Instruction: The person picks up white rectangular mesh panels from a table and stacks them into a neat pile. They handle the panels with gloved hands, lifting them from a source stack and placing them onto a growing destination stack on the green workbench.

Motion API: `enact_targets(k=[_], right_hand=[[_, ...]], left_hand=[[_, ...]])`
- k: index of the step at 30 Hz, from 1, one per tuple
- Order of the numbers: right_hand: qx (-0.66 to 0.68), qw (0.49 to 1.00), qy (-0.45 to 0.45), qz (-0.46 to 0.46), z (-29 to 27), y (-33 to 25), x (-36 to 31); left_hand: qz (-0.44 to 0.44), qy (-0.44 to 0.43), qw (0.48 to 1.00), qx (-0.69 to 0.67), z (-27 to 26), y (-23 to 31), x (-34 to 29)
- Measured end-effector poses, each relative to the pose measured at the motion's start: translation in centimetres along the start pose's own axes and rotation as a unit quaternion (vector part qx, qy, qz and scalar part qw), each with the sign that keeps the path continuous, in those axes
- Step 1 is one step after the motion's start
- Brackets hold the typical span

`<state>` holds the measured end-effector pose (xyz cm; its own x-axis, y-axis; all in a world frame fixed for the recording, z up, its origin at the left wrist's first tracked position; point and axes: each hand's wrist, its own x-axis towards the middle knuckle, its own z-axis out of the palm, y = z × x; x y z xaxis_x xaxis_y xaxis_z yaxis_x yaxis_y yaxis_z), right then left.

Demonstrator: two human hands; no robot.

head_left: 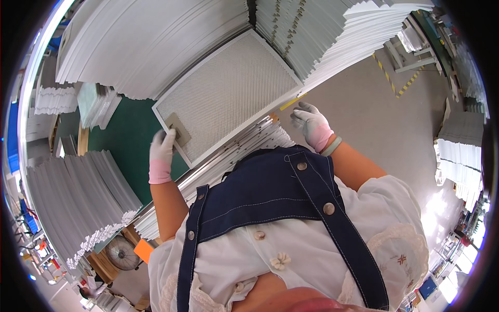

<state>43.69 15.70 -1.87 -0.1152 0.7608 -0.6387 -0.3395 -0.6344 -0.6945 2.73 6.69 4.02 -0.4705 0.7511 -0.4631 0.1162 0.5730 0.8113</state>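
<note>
A rectangular metal mesh filter panel (228,88) with a pale frame lies slanted in front of me. A small beige plate (178,130) sits on its mesh near the left end. My left hand (161,148), in a white glove with a pink cuff, is closed at the panel's left edge, its thumb by the plate; the fingertips are partly hidden. My right hand (313,126), gloved the same way, is apart from the panel, off its near right corner. Its fingers are spread with nothing in them.
Tall stacks of pale panels (156,41) and more stacked panels (306,31) rise behind the mesh panel. A lower stack (260,136) lies close to my body. More panels (78,197) stand on the green surface (132,135) at left. A fan (122,253) is at lower left.
</note>
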Motion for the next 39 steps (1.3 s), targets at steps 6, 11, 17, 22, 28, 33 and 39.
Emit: enact_targets(k=[6,11,17,22,28,33,39], right_hand=[[-0.191,0.959,-0.114,-0.178,0.0,-0.3,2.1],[-0.242,0.948,-0.110,-0.174,2.3,0.4,1.0],[-0.249,0.944,-0.152,-0.155,1.6,1.6,0.9],[-0.266,0.936,-0.150,-0.175,1.4,1.7,1.8],[-0.344,0.927,-0.084,0.125,-1.6,0.7,2.9],[-0.528,0.759,-0.304,0.229,7.8,3.5,-7.0],[-0.381,0.707,-0.590,0.087,33.2,6.5,-16.0]], left_hand=[[0.100,0.046,0.982,-0.154,1.1,-3.8,-1.2],[0.006,-0.002,0.931,-0.364,6.0,-6.1,-2.3],[0.060,-0.006,0.960,-0.273,5.7,-8.5,-1.2],[0.078,-0.005,0.969,-0.234,4.8,-4.8,-3.3],[0.185,0.129,0.966,-0.128,3.7,-10.5,-4.6],[0.087,0.314,0.901,-0.286,-6.8,-14.7,-12.0],[0.204,0.664,0.702,0.155,-29.1,-18.9,-25.1]])
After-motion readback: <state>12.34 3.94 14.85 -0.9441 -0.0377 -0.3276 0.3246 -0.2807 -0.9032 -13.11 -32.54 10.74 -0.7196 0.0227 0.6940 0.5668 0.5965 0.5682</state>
